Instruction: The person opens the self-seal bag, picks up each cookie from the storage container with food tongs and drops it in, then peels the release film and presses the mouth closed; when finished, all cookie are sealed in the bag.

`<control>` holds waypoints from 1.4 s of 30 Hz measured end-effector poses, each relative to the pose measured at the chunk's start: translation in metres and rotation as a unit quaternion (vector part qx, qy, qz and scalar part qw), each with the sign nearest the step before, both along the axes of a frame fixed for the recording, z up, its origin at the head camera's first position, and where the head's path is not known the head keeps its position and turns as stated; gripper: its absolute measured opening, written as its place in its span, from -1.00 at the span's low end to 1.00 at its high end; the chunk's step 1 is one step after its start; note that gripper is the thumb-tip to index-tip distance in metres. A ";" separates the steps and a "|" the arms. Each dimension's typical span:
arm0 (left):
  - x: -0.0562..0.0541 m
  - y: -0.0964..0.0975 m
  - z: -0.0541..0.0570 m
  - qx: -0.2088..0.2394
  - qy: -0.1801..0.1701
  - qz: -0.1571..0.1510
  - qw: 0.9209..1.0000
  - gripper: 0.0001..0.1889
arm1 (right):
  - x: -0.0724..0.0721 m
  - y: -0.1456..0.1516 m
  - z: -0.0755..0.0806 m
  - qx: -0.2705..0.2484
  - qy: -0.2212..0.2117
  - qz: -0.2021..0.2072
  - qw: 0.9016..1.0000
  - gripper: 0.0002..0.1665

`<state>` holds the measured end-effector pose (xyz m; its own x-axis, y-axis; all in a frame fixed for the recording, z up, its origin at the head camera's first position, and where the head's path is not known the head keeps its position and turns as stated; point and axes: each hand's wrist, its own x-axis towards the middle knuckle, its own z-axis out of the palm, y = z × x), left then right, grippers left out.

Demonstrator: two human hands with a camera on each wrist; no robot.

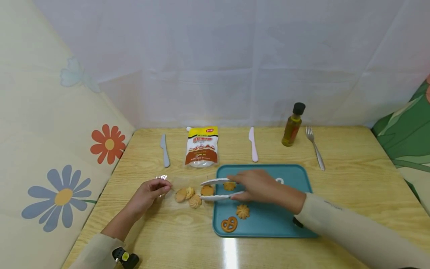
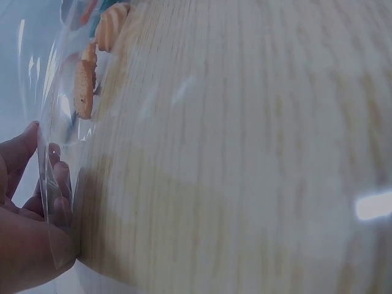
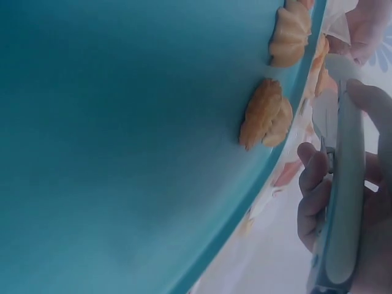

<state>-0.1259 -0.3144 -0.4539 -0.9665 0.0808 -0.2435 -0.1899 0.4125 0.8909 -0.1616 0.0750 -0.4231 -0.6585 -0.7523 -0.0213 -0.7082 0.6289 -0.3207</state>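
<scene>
My left hand (image 1: pixel 151 192) pinches the edge of a clear plastic bag (image 2: pixel 58 131) between thumb and fingers. Several cookies (image 1: pixel 195 201) lie in the bag, left of a teal tray (image 1: pixel 268 231). With my right hand (image 1: pixel 260 186) I grip white tongs (image 1: pixel 218 197) from above, over the tray's left edge. Their tips reach left, one on each side of a round cookie (image 1: pixel 207 190); whether they touch it I cannot tell. On the tray lie a flower-shaped cookie (image 1: pixel 243 211), a pretzel (image 1: pixel 229 224) and another cookie (image 1: pixel 230 186), seen between the tong arms.
Behind the bag lies a yellow, white and brown pouch (image 1: pixel 202 147), with a grey knife (image 1: pixel 165 151) to its left. A pink knife (image 1: pixel 253 145), a dark-capped bottle (image 1: pixel 292 125) and a fork (image 1: pixel 315 148) lie or stand beyond the tray. White cloth (image 1: pixel 201 67) hangs behind the table.
</scene>
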 end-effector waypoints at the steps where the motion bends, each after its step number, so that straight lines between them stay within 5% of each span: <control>1: 0.000 0.000 0.000 0.000 0.000 0.000 1.000 -0.72 | -0.001 -0.003 0.000 0.004 -0.002 -0.001 1.000 -0.22; 22: 0.000 -0.002 -0.001 0.007 0.011 -0.009 1.000 -0.73 | -0.005 -0.063 -0.005 0.007 0.011 0.000 1.000 -0.17; 42: 0.000 -0.002 -0.003 0.005 0.010 -0.006 1.000 -0.71 | -0.002 -0.044 0.003 -0.005 -0.014 -0.012 1.000 -0.13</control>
